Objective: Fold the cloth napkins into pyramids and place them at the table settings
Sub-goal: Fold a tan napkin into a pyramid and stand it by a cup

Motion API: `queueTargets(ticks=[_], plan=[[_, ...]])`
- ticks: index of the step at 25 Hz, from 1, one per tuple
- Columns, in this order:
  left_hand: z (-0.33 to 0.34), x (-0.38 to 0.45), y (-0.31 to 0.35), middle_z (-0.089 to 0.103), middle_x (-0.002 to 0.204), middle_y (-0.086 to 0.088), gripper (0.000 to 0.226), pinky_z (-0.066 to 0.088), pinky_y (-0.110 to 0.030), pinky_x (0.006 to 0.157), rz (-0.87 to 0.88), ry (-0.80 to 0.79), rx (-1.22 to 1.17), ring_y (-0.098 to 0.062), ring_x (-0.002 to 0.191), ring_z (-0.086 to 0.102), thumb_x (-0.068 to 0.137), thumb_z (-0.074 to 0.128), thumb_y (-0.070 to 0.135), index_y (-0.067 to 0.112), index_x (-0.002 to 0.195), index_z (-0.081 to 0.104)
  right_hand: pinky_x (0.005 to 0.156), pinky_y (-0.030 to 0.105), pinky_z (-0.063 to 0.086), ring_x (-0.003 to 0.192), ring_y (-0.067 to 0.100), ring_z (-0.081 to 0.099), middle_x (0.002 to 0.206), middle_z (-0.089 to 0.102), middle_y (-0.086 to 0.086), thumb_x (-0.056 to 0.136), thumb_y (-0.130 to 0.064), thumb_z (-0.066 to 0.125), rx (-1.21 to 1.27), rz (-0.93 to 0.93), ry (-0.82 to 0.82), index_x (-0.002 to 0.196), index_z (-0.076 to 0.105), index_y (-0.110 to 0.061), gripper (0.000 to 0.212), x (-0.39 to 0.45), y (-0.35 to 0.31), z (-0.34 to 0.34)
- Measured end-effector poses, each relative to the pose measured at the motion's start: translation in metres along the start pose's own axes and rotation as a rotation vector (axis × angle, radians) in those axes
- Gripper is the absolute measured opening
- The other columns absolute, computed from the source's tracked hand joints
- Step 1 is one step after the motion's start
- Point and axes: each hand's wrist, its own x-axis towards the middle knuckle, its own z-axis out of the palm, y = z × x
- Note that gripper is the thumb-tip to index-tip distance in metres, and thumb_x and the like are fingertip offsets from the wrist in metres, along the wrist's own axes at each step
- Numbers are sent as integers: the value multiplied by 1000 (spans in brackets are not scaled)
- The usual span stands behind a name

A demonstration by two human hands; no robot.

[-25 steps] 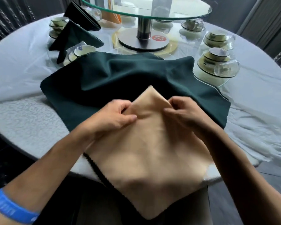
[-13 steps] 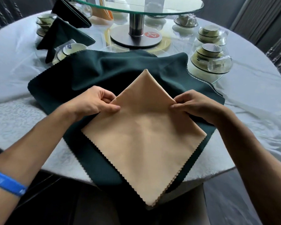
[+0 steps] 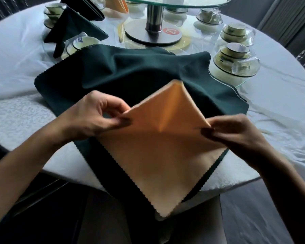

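Note:
A tan cloth napkin lies as a diamond on top of a larger dark green napkin at the near edge of the round table. My left hand pinches the tan napkin's left edge. My right hand pinches its right edge. The far half of the tan napkin is lifted off the green cloth, with a ridge running to its far tip. Its near corner hangs over the table edge. Two folded dark green napkins stand at place settings at the far left.
A glass lazy Susan on a metal post stands at the table's centre, with a red number disc at its base. Stacked cups and saucers with glasses sit at the right and back. White tablecloth covers the table.
The tan napkin was first drawn flat into a diamond on the green cloth. Now both hands have raised its far half, bending a crease along the middle.

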Motion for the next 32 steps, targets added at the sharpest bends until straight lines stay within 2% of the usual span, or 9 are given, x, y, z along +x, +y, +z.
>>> queueTargets(ticks=[4, 8, 13, 16, 19, 22, 25, 29, 32], plan=[[13, -37, -24, 75, 102, 7, 22, 53, -27, 86, 276, -5, 375, -8, 96, 67, 78, 66, 4, 16, 91, 79, 109, 29, 39, 123, 7, 57, 118, 70, -12, 90, -32, 62, -472, -250, -92, 102, 78, -21, 23, -35, 37, 10], [17, -46, -50, 69, 118, 4, 28, 45, -29, 96, 333, 9, 532, -18, 106, 62, 84, 56, 18, 15, 101, 78, 110, 37, 37, 129, 6, 52, 125, 65, -17, 91, -39, 57, -626, -307, -53, 104, 77, -31, 25, -36, 51, 11], [9, -50, -55, 68, 122, 3, 35, 44, -29, 94, 291, 1, 523, -15, 107, 61, 97, 50, 42, 22, 105, 78, 108, 46, 40, 130, 8, 51, 126, 65, -14, 86, -24, 65, -675, -279, -16, 103, 77, -32, 22, -31, 55, 4], [11, -53, -60, 65, 128, 6, 32, 44, -28, 97, 268, -47, 486, -12, 112, 59, 94, 53, 44, 28, 108, 77, 104, 51, 44, 128, 12, 54, 125, 66, -11, 86, -23, 62, -725, -294, -9, 101, 78, -31, 23, -30, 54, 7], [7, -55, -56, 62, 132, 15, 39, 41, -27, 103, 131, -64, 369, -8, 122, 54, 92, 52, 57, 32, 111, 75, 105, 44, 44, 126, 8, 53, 125, 65, -16, 82, -28, 49, -708, -277, 7, 97, 77, -28, 32, -34, 41, 11], [23, -42, -38, 70, 112, 11, 41, 48, -39, 91, 122, 44, 506, -13, 102, 64, 93, 47, 51, 24, 109, 73, 96, 38, 48, 115, 12, 59, 122, 66, -14, 88, -35, 51, -756, -300, 44, 110, 71, -24, 32, -17, 21, 28], [56, -13, -18, 66, 103, 4, 59, 47, -42, 89, 13, -24, 679, -20, 94, 60, 87, 30, 58, 21, 121, 62, 83, 38, 46, 98, 20, 59, 111, 65, -8, 90, -54, 46, -907, -259, -84, 123, 61, -27, 46, 20, 16, 55], [72, 4, -20, 55, 89, 7, 45, 43, -39, 84, -100, -72, 664, -19, 89, 51, 90, 25, 57, 22, 97, 53, 71, 35, 32, 87, 21, 51, 89, 55, -4, 91, -59, 17, -1064, -240, -53, 94, 56, -25, 53, 43, 25, 71], [66, 12, -22, 55, 89, 6, 44, 40, -38, 82, -98, -55, 727, -21, 88, 52, 90, 25, 57, 22, 94, 53, 65, 34, 25, 70, 28, 53, 66, 48, -4, 97, -51, 16, -1006, -280, 35, 80, 40, -21, 42, 46, 28, 70]])
